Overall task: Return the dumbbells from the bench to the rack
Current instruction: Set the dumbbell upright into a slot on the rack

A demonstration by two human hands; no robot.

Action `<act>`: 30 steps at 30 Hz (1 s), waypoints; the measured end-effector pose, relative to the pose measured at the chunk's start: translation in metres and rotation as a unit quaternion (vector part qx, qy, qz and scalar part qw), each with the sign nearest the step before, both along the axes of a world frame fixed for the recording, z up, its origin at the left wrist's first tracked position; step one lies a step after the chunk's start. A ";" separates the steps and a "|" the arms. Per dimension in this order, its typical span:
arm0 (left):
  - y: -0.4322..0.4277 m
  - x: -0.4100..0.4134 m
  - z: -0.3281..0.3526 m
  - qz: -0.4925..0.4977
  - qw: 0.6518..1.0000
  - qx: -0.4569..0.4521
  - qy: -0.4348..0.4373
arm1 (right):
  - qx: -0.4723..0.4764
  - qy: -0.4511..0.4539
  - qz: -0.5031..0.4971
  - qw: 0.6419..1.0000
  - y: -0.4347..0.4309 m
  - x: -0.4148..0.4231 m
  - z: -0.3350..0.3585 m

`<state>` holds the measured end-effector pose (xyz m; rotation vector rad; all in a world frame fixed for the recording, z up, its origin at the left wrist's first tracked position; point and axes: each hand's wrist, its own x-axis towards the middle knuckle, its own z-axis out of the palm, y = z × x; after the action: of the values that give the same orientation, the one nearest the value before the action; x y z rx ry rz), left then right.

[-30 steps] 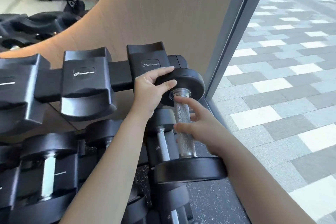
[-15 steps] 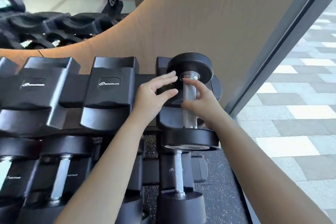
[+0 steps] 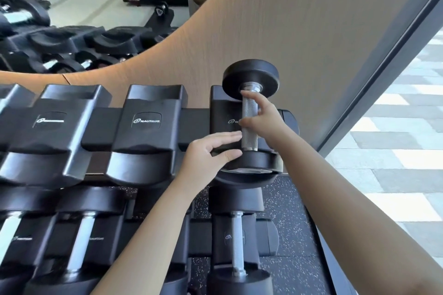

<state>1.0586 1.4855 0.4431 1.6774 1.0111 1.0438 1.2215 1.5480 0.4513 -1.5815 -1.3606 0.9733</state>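
We have the dumbbell [image 3: 248, 137] in the rightmost cradle of the top row of the rack [image 3: 146, 124], lying front to back. Its near head sits in the cradle's front lip and its far head rises over the back edge, close to the wooden wall panel [image 3: 299, 26]. A second ago it hung lower, in front of the row below. Half a second ago it was just settling into this cradle.

Our right hand [image 3: 262, 120] still grasps the knurled handle, with the index finger across its upper part and the thumb on its left side. The hold looks lighter than before, with the other fingers spread off to the right. Our left hand [image 3: 206, 154] is released, its fingers straight. Earlier it lay against the far head. It has since slid toward us, so its fingertips touch the lower handle and its thumb rests on the near head.

The two cradles to the left stand bare. Another dumbbell [image 3: 236, 244] lies in the row below, directly under ours. A window frame [image 3: 383, 60] runs along the right.
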 end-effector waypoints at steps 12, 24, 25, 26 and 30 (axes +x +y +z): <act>-0.002 0.001 -0.008 0.046 0.999 0.014 -0.009 | -0.028 -0.089 0.041 0.995 0.022 -0.007 0.000; -0.006 -0.002 -0.007 0.043 0.999 -0.001 0.002 | 0.001 0.026 -0.014 1.000 -0.058 0.003 0.011; -0.007 -0.001 -0.007 0.045 0.999 0.002 0.004 | 0.015 0.049 -0.009 0.999 -0.066 0.005 0.010; -0.007 0.000 -0.007 0.048 0.999 0.004 0.006 | 0.027 0.063 -0.001 0.998 -0.072 0.007 0.009; -0.008 0.003 -0.009 0.053 0.998 0.014 0.007 | 0.055 0.035 0.031 0.997 -0.094 0.016 0.002</act>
<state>1.0616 1.4774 0.4345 1.6700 1.1106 1.1207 1.2376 1.4543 0.4530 -1.4196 -1.3973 0.9653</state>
